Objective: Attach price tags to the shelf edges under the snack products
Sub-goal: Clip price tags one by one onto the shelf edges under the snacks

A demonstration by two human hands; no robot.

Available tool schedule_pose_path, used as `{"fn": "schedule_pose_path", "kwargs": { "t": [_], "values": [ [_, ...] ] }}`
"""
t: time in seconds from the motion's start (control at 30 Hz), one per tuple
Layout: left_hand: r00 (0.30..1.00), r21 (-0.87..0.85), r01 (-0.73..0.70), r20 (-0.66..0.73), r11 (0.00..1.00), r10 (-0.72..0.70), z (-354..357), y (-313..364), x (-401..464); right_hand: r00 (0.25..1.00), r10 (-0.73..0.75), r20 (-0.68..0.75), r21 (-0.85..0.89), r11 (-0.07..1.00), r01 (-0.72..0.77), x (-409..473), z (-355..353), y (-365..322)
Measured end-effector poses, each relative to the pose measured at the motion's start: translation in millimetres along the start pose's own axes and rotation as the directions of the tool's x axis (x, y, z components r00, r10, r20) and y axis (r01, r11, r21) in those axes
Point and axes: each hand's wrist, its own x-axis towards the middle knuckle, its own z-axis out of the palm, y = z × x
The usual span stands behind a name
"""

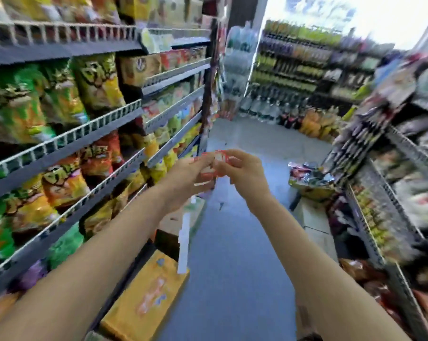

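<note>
Mid-aisle, chest height: my left hand (188, 173) and right hand (240, 168) both pinch the red-edged price tags (209, 166). Thin, floppy, probably sticky; best held by edges. Shelf edge (124, 166) near left.

Your two forearms come into the picture bare from the lower edge up to the wrists, with no sleeve or cuff showing on either. Your left hand (187, 178) and your right hand (242, 172) are bare too: no glove, ring, watch or strap can be made out, though the picture is blurred.
</note>
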Motion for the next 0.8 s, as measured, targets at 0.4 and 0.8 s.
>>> {"fn": "schedule_pose_path", "kwargs": {
  "t": [0.4, 0.8],
  "values": [
    [0.79, 0.121, -0.202, 0.607, 0.972, 0.089, 228, 105, 315, 0.818, -0.136, -0.558, -0.376, 0.921, -0.103, 214, -268, 22],
    [0.568, 0.047, -0.28, 0.813, 0.959, 0.126, 481, 164, 571, 0.636, -0.204, -0.745, -0.433, 0.872, -0.227, 378, -541, 60]
  ]
}}
